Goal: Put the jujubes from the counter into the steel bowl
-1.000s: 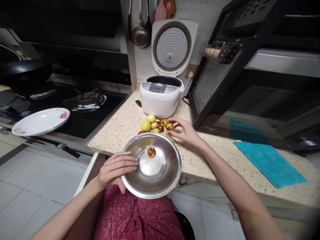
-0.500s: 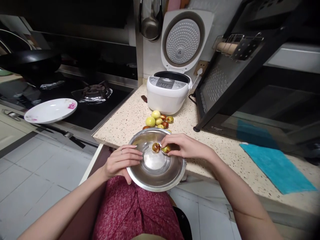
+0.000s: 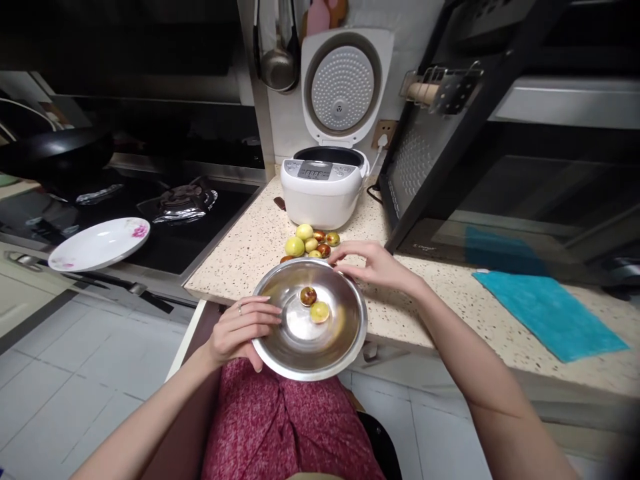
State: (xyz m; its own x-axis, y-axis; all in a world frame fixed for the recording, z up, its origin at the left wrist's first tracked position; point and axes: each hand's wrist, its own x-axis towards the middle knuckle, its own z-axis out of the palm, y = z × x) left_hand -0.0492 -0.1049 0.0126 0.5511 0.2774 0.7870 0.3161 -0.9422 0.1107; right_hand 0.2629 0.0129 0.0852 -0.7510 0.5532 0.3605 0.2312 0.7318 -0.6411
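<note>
A steel bowl (image 3: pixel 345 353) sits tilted above my lap at the counter's edge. My left hand (image 3: pixel 245 330), with a ring, grips its left rim, thumb below and fingers over the inside. Two jujubes rest apart inside: a brown jujube (image 3: pixel 309 296) and a yellow-green jujube (image 3: pixel 320 312). My right hand (image 3: pixel 367 263) is over the far right rim, close to the jujube pile. Its fingers curve with a gap from the thumb, and no fruit shows between them. Behind the bowl lie several green and brown jujubes (image 3: pixel 295 247), partly hidden by the rim.
An open white rice cooker (image 3: pixel 320 197) stands behind the fruit. To its right are a black oven (image 3: pixel 475 220) and a blue cloth (image 3: pixel 550 313). On the left, a flowered plate (image 3: pixel 97 243) lies by the gas stove (image 3: pixel 183 203), near a black wok (image 3: pixel 55 153).
My right hand has let go of a jujube in the bowl and moved out to the far rim. That jujube now lies nearer the bowl's middle. My left hand keeps its grip.
</note>
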